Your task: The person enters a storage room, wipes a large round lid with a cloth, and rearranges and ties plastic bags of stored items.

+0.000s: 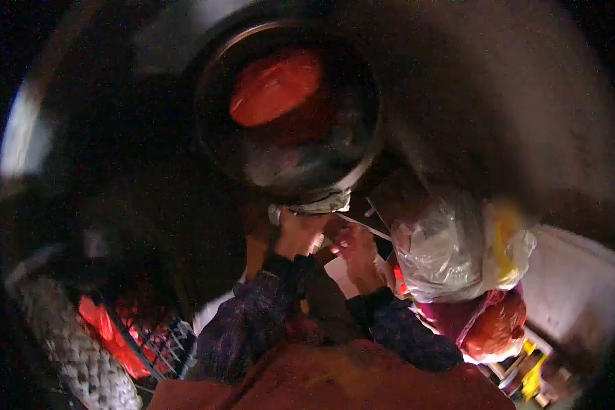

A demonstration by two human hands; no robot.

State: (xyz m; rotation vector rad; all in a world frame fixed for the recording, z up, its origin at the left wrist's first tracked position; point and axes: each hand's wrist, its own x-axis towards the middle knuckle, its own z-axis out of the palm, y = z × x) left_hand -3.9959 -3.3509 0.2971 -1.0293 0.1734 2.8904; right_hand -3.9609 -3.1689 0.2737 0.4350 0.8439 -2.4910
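Note:
In dim light, my left hand (296,233) and my right hand (357,254) are close together in front of my body. The fingers of both hands are curled. A small bright spot shows between them, but what they hold is too dark and small to make out. Just beyond my left hand lies a crumpled pale cloth or bag (324,203), against the near side of a large round dark basin (367,162). Inside the basin is a red oval thing (278,86) of unclear kind. A pale flat sheet (342,277) shows beside my right wrist.
A clear plastic bag (439,249) stands on the right, with a yellow patch beside it. Below it sits a net bag of orange-red round things (497,324). At the lower left are a woven basket (75,348), a dark plastic crate (178,345) and a red bag (113,335).

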